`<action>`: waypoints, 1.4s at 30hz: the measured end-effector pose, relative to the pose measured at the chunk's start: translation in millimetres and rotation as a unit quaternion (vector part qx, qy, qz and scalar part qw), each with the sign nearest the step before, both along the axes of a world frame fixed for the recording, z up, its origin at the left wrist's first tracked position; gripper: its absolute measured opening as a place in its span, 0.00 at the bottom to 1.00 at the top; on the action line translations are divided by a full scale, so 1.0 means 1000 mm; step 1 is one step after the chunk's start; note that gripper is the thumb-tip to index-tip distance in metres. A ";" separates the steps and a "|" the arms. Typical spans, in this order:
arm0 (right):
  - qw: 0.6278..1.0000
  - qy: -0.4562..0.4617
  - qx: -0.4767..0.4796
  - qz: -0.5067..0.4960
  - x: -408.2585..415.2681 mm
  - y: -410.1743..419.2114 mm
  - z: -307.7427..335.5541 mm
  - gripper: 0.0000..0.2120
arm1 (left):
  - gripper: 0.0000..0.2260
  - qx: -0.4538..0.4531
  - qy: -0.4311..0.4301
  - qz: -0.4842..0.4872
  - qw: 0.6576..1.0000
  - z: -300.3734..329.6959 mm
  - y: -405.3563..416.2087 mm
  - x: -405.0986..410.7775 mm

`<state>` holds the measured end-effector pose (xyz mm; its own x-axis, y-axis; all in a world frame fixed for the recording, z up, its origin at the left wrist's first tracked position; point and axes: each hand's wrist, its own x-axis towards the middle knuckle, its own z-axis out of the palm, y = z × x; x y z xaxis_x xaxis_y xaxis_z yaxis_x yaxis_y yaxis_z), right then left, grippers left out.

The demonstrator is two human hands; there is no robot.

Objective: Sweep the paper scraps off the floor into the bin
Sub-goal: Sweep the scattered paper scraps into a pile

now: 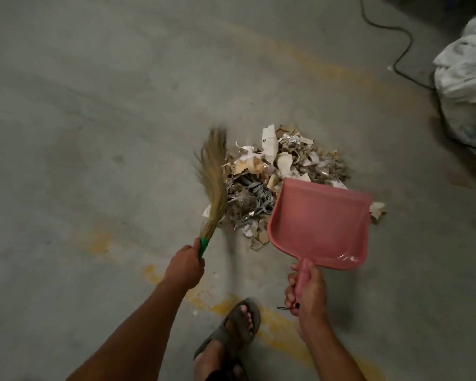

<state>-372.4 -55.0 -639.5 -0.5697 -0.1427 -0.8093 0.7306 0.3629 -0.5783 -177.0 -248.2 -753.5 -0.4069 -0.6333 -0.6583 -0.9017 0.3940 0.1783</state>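
Under me the concrete floor (94, 105) is grey and blotchy, with worn yellow paint marks (275, 323) running in a broken line from its lower middle toward the bottom right corner, and fainter yellow streaks higher up toward the right. A black cable (404, 50) snakes down from the top edge and curves off to the right edge. My foot sits in a grey sandal (231, 331) at the bottom edge, on the painted line. A second foot below it is mostly cut off by the frame.
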 end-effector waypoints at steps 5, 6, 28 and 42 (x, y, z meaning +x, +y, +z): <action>1.000 0.009 -0.004 0.021 0.005 0.023 0.012 0.19 | 0.30 0.010 0.057 -0.013 0.998 0.014 0.025 -0.002; 1.000 0.012 -0.007 0.024 0.005 0.029 0.015 0.19 | 0.31 0.007 0.072 -0.010 0.997 0.019 0.032 -0.001; 0.996 0.055 -0.003 0.064 0.004 0.073 0.064 0.33 | 0.33 -0.064 0.229 0.190 0.953 0.077 0.121 0.042; 0.995 0.016 0.007 0.100 -0.013 0.108 0.036 0.18 | 0.27 0.036 -0.045 0.089 0.994 0.036 0.163 0.037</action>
